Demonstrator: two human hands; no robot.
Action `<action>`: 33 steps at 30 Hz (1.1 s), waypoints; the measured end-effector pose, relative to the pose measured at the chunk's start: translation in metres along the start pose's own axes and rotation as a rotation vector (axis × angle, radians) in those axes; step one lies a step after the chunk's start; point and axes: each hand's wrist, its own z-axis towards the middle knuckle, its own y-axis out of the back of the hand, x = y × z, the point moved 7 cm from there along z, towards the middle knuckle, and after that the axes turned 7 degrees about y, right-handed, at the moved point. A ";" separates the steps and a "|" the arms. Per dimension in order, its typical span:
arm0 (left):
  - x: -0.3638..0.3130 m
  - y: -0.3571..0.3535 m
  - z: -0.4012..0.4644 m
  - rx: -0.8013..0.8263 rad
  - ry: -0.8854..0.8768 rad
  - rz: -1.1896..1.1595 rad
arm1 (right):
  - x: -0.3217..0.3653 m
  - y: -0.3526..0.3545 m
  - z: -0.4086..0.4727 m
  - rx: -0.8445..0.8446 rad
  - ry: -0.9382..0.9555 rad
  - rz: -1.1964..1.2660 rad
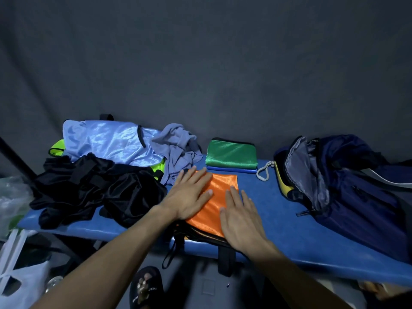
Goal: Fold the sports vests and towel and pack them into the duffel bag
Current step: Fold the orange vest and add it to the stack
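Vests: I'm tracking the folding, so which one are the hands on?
The orange vest: both the left hand and right hand press flat on it. The green vest lies folded, untouched, behind.

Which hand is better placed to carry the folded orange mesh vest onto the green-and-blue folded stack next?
Probably the right hand. It lies flat on the folded orange mesh vest's right half, on the side toward the folded green vest, with bare blue bench between. The left hand presses the vest's far-left part.
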 end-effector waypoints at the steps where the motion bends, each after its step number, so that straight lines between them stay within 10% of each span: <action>1: 0.005 0.007 0.004 -0.059 0.022 0.006 | -0.001 0.001 -0.001 0.007 -0.002 0.001; 6: 0.029 0.033 0.021 -0.266 0.165 0.090 | -0.006 0.026 0.012 -0.108 0.029 -0.001; 20: 0.037 0.053 0.047 -0.174 0.186 -0.272 | -0.058 0.035 0.103 -0.187 -0.023 0.519; 29: 0.006 0.043 0.052 -0.227 0.247 0.306 | -0.042 0.043 0.085 -0.230 0.093 0.168; 33: -0.038 0.040 0.024 -0.212 -0.017 0.059 | -0.013 0.047 0.058 -0.282 0.238 0.068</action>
